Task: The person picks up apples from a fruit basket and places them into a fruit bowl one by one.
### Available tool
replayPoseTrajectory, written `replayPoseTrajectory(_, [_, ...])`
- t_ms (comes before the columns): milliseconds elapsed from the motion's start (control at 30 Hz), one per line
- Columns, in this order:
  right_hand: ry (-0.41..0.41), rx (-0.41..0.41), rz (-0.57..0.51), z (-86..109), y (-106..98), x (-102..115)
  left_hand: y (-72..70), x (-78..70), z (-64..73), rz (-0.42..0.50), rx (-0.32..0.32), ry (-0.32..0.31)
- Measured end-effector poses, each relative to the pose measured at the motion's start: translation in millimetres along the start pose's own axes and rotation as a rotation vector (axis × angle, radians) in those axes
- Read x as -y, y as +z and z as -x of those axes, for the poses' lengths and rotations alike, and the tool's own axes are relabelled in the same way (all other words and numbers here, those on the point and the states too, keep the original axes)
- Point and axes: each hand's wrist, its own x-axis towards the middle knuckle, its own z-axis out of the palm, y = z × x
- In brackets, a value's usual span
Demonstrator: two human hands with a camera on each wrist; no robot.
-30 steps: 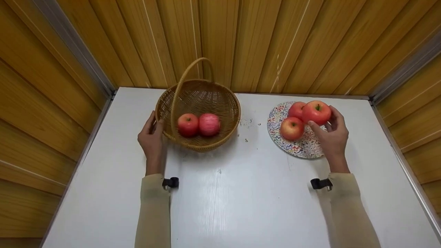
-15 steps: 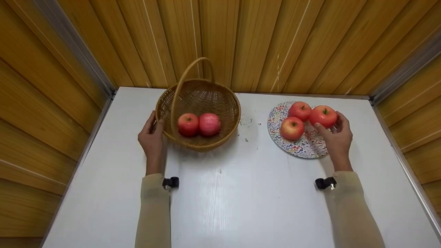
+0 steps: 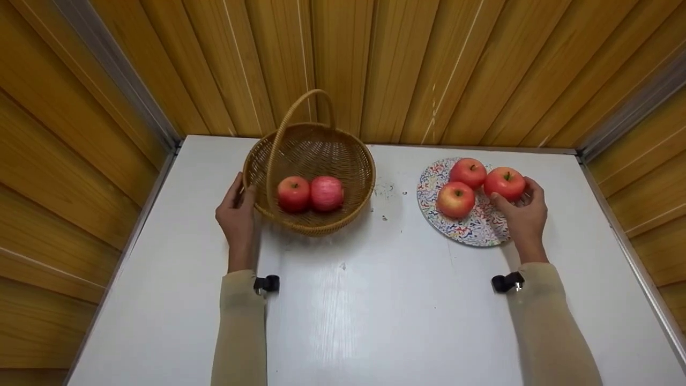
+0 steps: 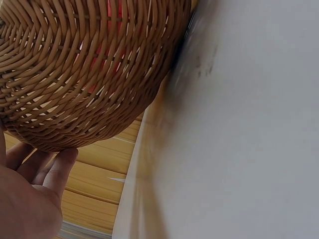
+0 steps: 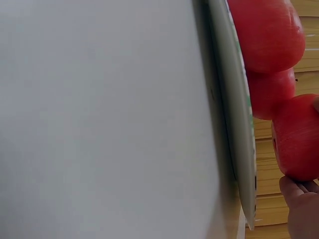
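Note:
A round wicker basket [image 3: 321, 142] with a tall arched handle stands at the back left, two red apples [image 3: 327, 194] side by side inside. My left hand [image 3: 236, 217] grips its left side, thumb and fingers against the weave; in the left wrist view the fingertips [image 4: 67, 155] press the outer wall. At the back right lies a speckled round plate [image 3: 429, 193] bearing two apples [image 3: 455, 200]. My right hand [image 3: 525, 217] holds a third apple [image 3: 505, 184] between thumb and fingers, beside them. The right wrist view shows a small gap between this held apple [image 5: 299, 139] and the plate.
The white table [image 3: 364, 305] reaches to wood-patterned panels [image 3: 396, 69] at the back and both sides. A few dark specks [image 3: 383, 217] mark its surface between basket and plate. The basket handle [image 3: 284, 120] rises over the basket's left half.
My right hand has carried its apple slightly right and toward me, lower over the plate and apart from the other two. My left hand and the basket stay in place.

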Motion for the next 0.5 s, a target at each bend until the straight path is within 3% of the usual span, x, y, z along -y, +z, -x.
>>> replayPoseTrajectory(500, [0.053,0.049,0.080,-10.2,-2.3,-4.1,-1.0,-0.1,-0.4,-0.003,-0.002,-0.004])
